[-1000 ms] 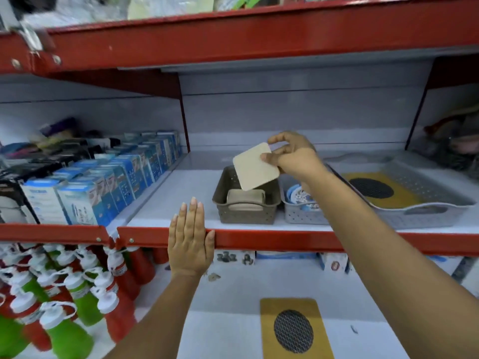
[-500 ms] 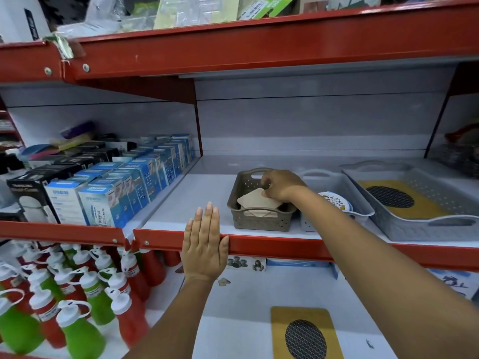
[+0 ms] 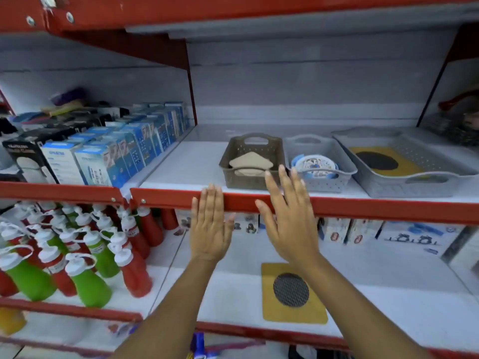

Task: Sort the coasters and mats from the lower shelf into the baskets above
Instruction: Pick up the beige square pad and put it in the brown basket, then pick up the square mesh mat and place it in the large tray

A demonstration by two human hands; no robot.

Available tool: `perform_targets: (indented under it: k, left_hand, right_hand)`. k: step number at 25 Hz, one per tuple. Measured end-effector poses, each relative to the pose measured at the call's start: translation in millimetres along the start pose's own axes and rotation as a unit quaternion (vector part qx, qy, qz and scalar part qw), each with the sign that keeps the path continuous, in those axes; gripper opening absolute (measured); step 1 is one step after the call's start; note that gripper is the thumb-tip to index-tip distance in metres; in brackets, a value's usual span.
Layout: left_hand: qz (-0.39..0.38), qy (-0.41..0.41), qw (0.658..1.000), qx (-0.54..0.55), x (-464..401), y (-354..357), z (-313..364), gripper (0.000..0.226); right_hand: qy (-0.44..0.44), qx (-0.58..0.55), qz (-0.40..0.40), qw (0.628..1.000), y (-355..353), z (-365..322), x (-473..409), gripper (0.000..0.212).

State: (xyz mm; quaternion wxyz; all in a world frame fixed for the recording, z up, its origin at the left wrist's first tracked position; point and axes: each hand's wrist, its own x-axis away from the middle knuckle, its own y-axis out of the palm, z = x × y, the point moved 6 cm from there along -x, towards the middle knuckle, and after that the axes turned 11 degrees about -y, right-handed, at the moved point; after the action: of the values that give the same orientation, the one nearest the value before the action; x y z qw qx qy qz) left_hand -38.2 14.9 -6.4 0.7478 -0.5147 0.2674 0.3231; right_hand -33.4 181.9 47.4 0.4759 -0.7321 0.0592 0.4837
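On the upper shelf stand three baskets. The brown basket (image 3: 234, 147) holds beige square coasters (image 3: 251, 160). Beside it, the small grey basket (image 3: 344, 164) holds round blue-and-white coasters (image 3: 315, 164). The large grey tray (image 3: 414, 186) has a yellow mat with a black mesh disc (image 3: 383, 161) in it. Another yellow mat (image 3: 293, 310) lies on the lower shelf. My left hand (image 3: 211, 225) rests flat on the red shelf rail, fingers together. My right hand (image 3: 289, 217) hovers open and empty in front of the rail, below the brown basket.
Blue and black boxes (image 3: 103, 149) fill the upper shelf's left bay. Red and green squeeze bottles (image 3: 77, 255) crowd the lower left. Small printed boxes (image 3: 357, 230) line the back of the lower shelf. A red upright (image 3: 193, 99) divides the bays.
My right hand dropped the beige coaster into the brown basket, let go, and drew back down to the shelf rail, now empty. The left hand stayed on the rail.
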Motion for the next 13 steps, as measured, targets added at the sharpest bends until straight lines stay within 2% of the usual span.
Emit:
perform_targets:
  k: [2, 4, 6, 8, 10, 11, 13]
  left_hand:
    - [-0.061, 0.003, 0.998, 0.021, 43.1, 21.0, 16.3, 0.060]
    - [-0.143, -0.013, 0.989, 0.034, 89.9, 48.9, 26.5, 0.059]
    - [-0.232, -0.054, 0.970, 0.039, 134.3, 73.4, 30.3, 0.059]
    - [-0.319, -0.101, 0.941, 0.052, 170.5, 95.3, 32.5, 0.063]
    - [-0.405, -0.169, 0.895, 0.079, 196.0, 114.8, 33.6, 0.066]
    - [-0.449, -0.221, 0.860, 0.098, 204.3, 124.8, 34.1, 0.065]
    - [-0.495, -0.349, 0.779, 0.162, 212.4, 142.0, 39.6, 0.065]
  right_hand:
    - [0.001, 0.003, -0.039, 0.999, 20.0, 0.0, 49.1, 0.060]
    - [0.024, 0.001, -0.121, 0.992, 49.8, 11.1, 99.9, 0.063]
    - [0.072, -0.004, -0.204, 0.976, 76.8, 31.0, 148.5, 0.064]
    - [0.157, -0.032, -0.277, 0.947, 97.0, 57.3, 190.8, 0.067]
    - [0.257, -0.088, -0.328, 0.905, 111.6, 79.3, 222.9, 0.071]
    - [0.321, -0.127, -0.344, 0.873, 116.5, 87.4, 234.8, 0.072]
    - [0.472, -0.219, -0.313, 0.794, 121.7, 100.3, 249.4, 0.075]
